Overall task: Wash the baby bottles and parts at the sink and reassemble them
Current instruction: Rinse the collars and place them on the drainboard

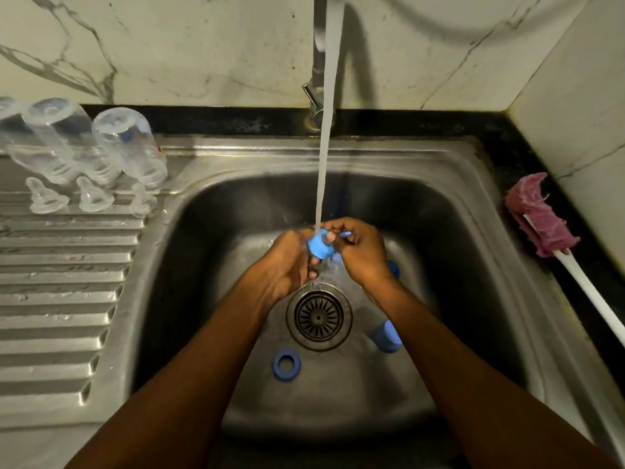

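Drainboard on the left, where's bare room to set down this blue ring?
The ribbed drainboard is bare on the near side of the teats. Its far end is crowded: upturned bottles, then the teat row. The right counter holds the brush.

bottles (101, 147) left of sink (439, 204)

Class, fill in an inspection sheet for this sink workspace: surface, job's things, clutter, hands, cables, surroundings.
Surface: steel sink wet, tap running.
Job's things: three clear bottles, mouths down, and three teats on the drainboard; blue ring under the stream; second ring and blue cap in the basin.
Clutter: pink brush on the black counter, right.
Hands: left hand and right hand both grip the blue ring.
Cables: nothing seen.
Surroundings: marble wall behind.
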A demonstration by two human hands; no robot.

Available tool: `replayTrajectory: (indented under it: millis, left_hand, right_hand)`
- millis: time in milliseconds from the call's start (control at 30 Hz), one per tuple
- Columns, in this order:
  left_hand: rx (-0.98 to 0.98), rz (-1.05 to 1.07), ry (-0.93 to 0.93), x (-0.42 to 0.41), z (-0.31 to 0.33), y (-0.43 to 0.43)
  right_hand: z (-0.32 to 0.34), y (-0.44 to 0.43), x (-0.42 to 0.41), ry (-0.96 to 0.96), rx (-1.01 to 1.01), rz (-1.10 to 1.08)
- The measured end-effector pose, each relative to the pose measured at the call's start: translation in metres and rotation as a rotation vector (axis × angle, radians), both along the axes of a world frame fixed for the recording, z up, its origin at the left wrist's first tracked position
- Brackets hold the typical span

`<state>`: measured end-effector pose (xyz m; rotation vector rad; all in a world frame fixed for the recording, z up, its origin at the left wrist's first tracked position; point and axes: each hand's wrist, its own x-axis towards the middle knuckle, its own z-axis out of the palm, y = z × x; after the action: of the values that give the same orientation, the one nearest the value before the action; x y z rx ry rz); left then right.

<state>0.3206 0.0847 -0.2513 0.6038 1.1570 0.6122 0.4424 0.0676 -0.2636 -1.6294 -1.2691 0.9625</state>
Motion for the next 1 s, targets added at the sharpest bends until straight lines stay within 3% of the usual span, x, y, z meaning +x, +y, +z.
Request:
replayTrajectory:
  millis: [167, 267, 400, 467, 600, 733, 833, 900, 1000]
  left_hand:
    - [0.059, 0.221, 0.201, 0.005, -0.002, 0.000]
    - [0.075, 0.109, 0.157, 0.001, -0.005, 0.004]
    - [0.020, -0.093, 0.037, -0.001, -0.004, 0.003]
    - [-0.004, -0.008, 0.038, 0.002, 0.001, 0.000]
    - [0.053, 0.198, 0.248, 0.006, 0.001, -0.001]
    - [0.119, 0.076, 0.251, 0.001, -0.003, 0.003]
    - [0.067, -0.065, 0.133, 0.000, -0.002, 0.002]
    - [0.009, -0.003, 0.113, 0.003, 0.002, 0.001]
    - [0.023, 0.129, 0.233, 0.007, 0.006, -0.002]
  right_hand:
    - [-0.003, -0.002, -0.004, -0.038, -0.014, 0.008]
    - [-0.007, -0.001, -0.002, -0.148, -0.027, -0.034]
    - [-0.010, 0.002, -0.001, -0.136, -0.070, -0.031]
    - [-0.009, 0.002, -0.002, -0.097, -0.053, -0.019]
    - [-0.002, -0.001, -0.006, -0.062, -0.044, 0.023]
    - [-0.003, -0.001, -0.003, -0.192, -0.062, 0.003]
    - [-0.003, 0.001, -0.001, -0.146, -0.036, -0.007]
    - [-0.002, 0.001, -0.003, -0.134, -0.035, 0.024]
    - [-0.002, 0.000, -0.005, -0.108, -0.024, 0.030]
